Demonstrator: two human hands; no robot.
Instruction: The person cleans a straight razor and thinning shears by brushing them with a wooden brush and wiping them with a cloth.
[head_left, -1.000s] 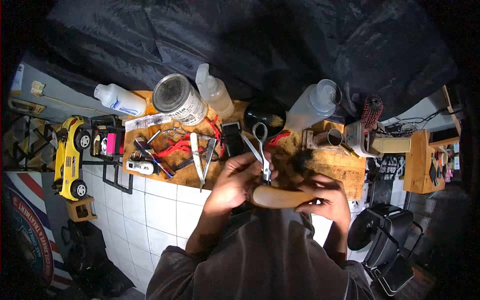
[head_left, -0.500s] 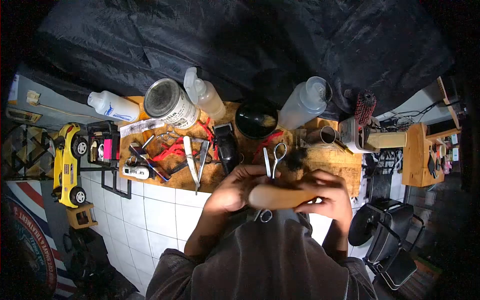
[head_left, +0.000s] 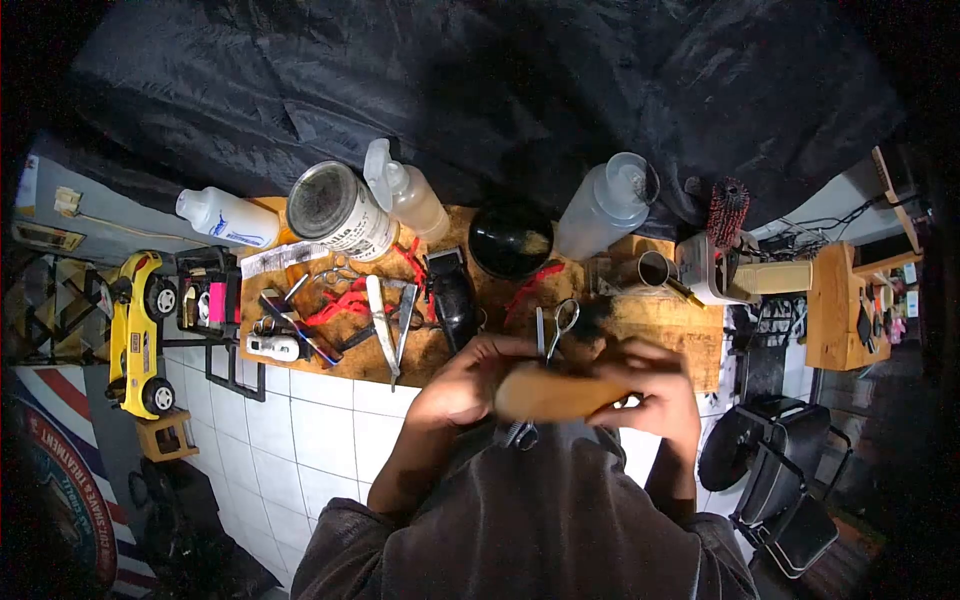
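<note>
My left hand is closed on a pair of metal scissors, spread wide. One finger ring and a blade point up beyond the hand, and another ring hangs below, in front of the dark shirt. My right hand, fingers bent, grips a tan wooden brush by its right end. The brush is blurred and lies across the middle of the scissors, hiding their pivot. Its bristles do not show. Dark hair clippings lie on the wooden table behind the hands.
Left of my hands lie a black hair clipper, an opened razor and a white clipper. A black bowl, spray bottle, tin and clear bottle stand behind. A black chair is at right.
The scissors have turned slightly: the upper ring shifted right and down, the lower ring a little left. The brush has moved slightly and stays blurred. Both hands keep their grip.
</note>
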